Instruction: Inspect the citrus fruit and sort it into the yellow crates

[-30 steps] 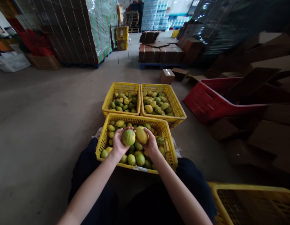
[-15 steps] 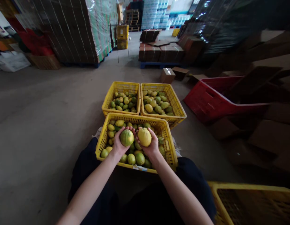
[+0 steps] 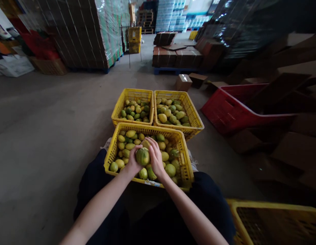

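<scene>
My left hand is closed around a rounded green-yellow fruit with darker green streaks, above the near yellow crate. Close against it is my right hand, turned on edge with fingers curled over a pale yellow fruit. Only a small part of that yellow fruit shows between the hands. Below them, the crate holds many loose fruits, oval to round and green to yellow, such as a yellow-green one at the right.
Beyond the near crate stand a left yellow crate and a right yellow crate, both with similar fruit. A red crate and cardboard boxes lie to the right. Another yellow crate is at lower right.
My hands have come together from side by side. The right hand has rotated inward and moved left with the yellow fruit, now mostly hidden; the green-yellow fruit has shifted slightly right and down.
</scene>
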Demonstrator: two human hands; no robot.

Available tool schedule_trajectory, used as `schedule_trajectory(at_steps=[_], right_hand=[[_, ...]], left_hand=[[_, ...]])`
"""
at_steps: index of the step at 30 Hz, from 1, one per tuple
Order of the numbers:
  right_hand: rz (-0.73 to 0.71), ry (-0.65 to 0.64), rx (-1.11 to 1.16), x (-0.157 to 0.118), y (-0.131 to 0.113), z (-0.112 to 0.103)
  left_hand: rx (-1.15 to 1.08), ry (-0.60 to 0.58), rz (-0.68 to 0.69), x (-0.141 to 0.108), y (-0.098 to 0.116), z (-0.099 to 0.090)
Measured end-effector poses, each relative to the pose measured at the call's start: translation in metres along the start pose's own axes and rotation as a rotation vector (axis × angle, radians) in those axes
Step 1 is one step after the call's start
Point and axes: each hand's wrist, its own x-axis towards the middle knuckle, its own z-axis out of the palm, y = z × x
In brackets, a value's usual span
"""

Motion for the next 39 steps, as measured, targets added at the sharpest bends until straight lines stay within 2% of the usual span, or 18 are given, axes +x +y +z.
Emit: schedule_trajectory(at_steps=[2, 5, 8, 11, 14, 19, 21, 24, 27, 33, 39], right_hand=[[-0.091, -0.137, -0.087, -0.004, 0.002, 0.000], [-0.290, -0.268, -0.203, -0.004, 0.001, -0.002], [-0.431, -0.298, -0.234, -0.003, -0.007, -0.002], [-0.463, -0.283, -0.159, -0.007, -0.018, -0.004], [-0.374, -0.188, -0.035, -0.011, -0.030, -0.011], [-0.102, 0.079, 0.157, 0.002, -0.034, -0.026], [0.008, 0.126, 0.236, 0.010, -0.031, -0.028], [0.084, 0.023, 0.262, 0.014, -0.024, -0.026], [0.050, -0.094, 0.180, 0.009, -0.017, -0.020], [-0.016, -0.218, 0.159, -0.002, -0.018, -0.013], [0.147, -0.300, 0.306, -0.001, -0.031, -0.015]], left_hand=[[-0.012, 0.107, 0.020, 0.003, 0.001, -0.002], [-0.015, 0.145, 0.124, 0.004, 0.007, -0.004], [0.046, 0.084, 0.099, 0.005, 0.012, -0.004], [0.101, -0.045, -0.002, 0.006, 0.017, 0.001], [0.127, -0.076, -0.020, 0.007, 0.024, 0.008], [0.065, 0.004, 0.124, 0.007, 0.037, 0.016], [0.062, 0.013, 0.183, 0.007, 0.037, 0.017], [0.103, 0.022, 0.291, 0.006, 0.034, 0.017], [0.150, 0.011, 0.339, 0.006, 0.031, 0.015], [0.206, -0.006, 0.357, 0.004, 0.037, 0.009], [0.304, -0.016, 0.490, 0.004, 0.042, 0.008]])
